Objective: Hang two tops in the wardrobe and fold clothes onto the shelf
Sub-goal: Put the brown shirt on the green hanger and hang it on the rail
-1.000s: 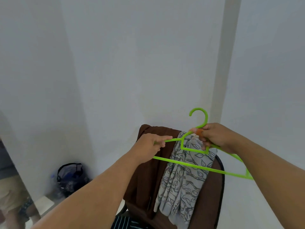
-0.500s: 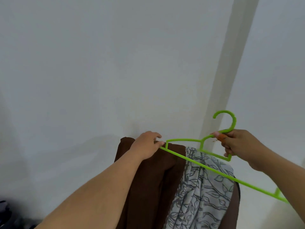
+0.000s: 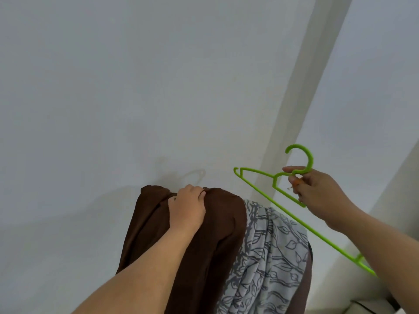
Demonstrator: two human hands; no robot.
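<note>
My left hand [image 3: 187, 208] is curled over the top fold of the brown top [image 3: 217, 236], fingers gripping the cloth to lift it clear. Right hand [image 3: 317, 196] pinches the green hanger [image 3: 256, 189] at its neck, held up just right of the brown top, ready to thread. Patterned grey top [image 3: 269, 252] drapes touching the brown top's right side. Wardrobe not in view.

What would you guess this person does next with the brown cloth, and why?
Probably lift the brown garment off the chair back: the left hand already grips its top fold, while the right hand holds the green hanger bare beside it, ready to take it.
</note>
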